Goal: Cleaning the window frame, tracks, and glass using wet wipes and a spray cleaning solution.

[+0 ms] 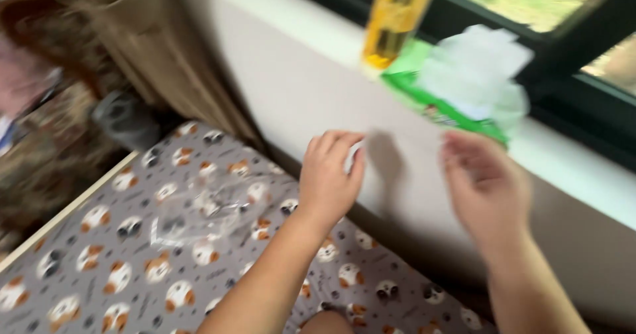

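Head view, blurred by motion. The left hand (326, 178) is raised in front of the white wall (291, 89) below the sill (583, 175), back of the hand toward the camera, fingers curled. A small white scrap (354, 156) shows between its fingertips and thumb; the grip appears clenched on this scrap, though the blur hides what the scrap is. The hand's shadow falls on the wall just to its right.

The right hand (487, 188) is raised near the wall below the sill, fingers loosely bent and apart, nothing visible in them; its grip is released. It is just below the green pack (424, 99), not touching it as far as can be seen.

The green pack lies on the sill, with a white tissue (474, 66) bunched up out of its top. A yellow bottle (394, 23) stands just to the left of the pack, touching or nearly touching it. A dark window frame (576, 56) runs behind both.

Below the hands lies a bed (99, 254) with a grey sheet printed with orange-and-white and dark animal faces. A crumpled clear plastic wrap (199, 211) rests on the sheet, left of the left forearm and apart from it. A brown curtain (132, 36) hangs at upper left.
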